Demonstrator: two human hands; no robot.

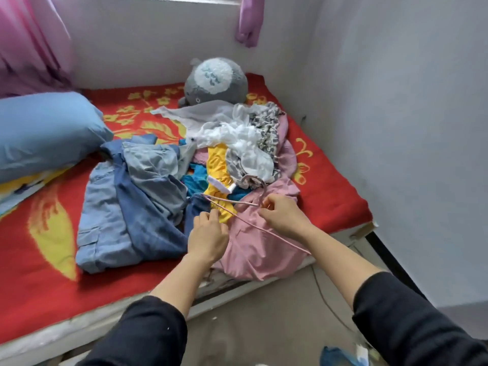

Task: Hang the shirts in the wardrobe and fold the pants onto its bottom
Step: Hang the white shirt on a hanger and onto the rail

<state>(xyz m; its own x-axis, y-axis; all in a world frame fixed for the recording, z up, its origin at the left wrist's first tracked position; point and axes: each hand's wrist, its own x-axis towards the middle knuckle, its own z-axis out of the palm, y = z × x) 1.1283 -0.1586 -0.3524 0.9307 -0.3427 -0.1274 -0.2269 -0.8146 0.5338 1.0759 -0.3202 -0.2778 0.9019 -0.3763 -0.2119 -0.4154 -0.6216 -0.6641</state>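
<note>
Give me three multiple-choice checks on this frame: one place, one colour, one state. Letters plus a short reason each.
1. Where does the grey plush toy sit?
A. On the floor
B. At the back of the bed, behind the clothes pile
C. Inside a wardrobe

2. What colour is the hanger?
A. Black
B. Green
C. Pink

3. What is the right hand doing?
A. Pinching the hanger near its hook
B. Pressing flat with straight fingers
C. Hanging idle

Answers:
1 B: the toy lies beyond the pile at the bed's far end.
2 C: its thin wire reads pink along both arms.
3 A: its fingers close on the wire just below the hook.
</note>
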